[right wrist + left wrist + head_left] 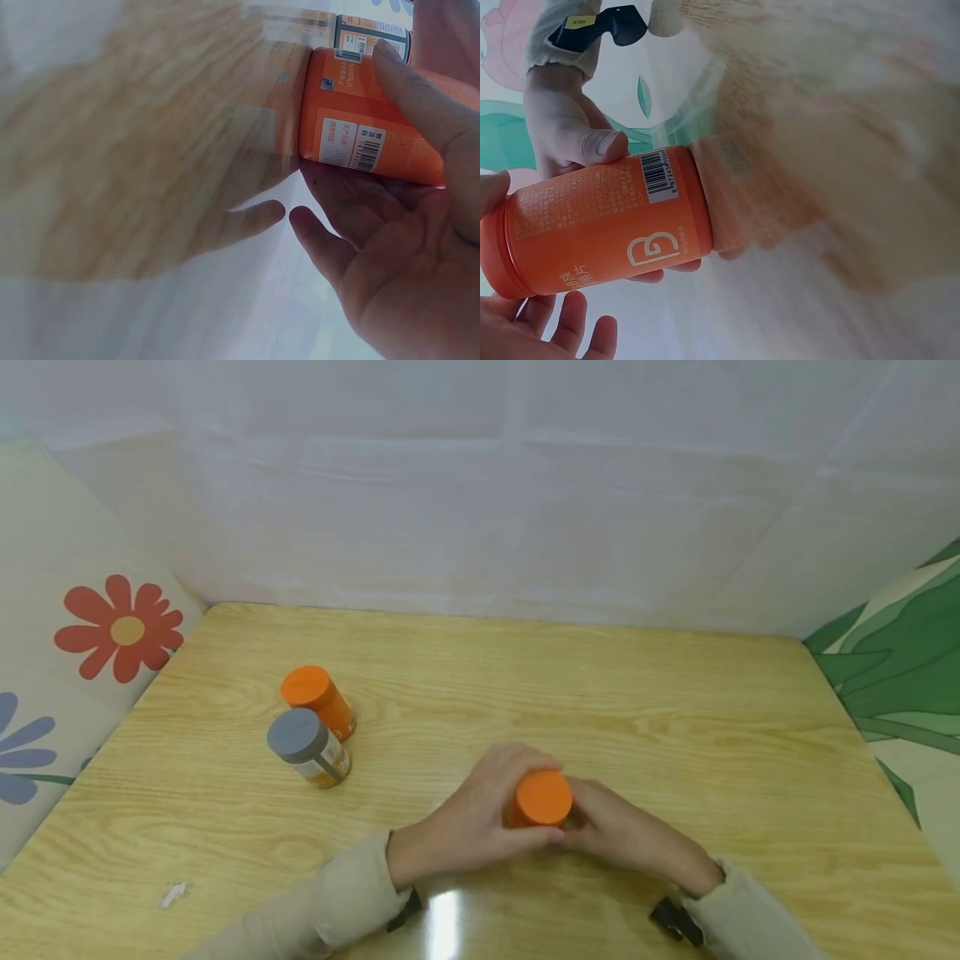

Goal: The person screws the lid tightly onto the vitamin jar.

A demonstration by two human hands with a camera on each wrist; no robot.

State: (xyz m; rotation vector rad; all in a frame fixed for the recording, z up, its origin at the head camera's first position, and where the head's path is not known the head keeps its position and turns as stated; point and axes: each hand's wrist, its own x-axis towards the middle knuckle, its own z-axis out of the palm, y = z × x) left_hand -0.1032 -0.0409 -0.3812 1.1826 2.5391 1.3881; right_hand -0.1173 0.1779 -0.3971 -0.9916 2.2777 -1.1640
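Note:
An orange bottle with an orange lid stands upright on the wooden table, between both hands. From the left, my left hand grips it near the lid, thumb on the near side and fingers round the far side. Lower down, my right hand holds the bottle's body from the right. The left wrist view shows the right thumb pressed on the printed side beside a barcode. In the right wrist view, the bottle's base meets its own reflection in the glossy tabletop.
Toward the left of the table stand a second orange bottle and a grey-lidded jar, close together. A small white scrap lies near the front left. Behind the table hangs a pale sheet.

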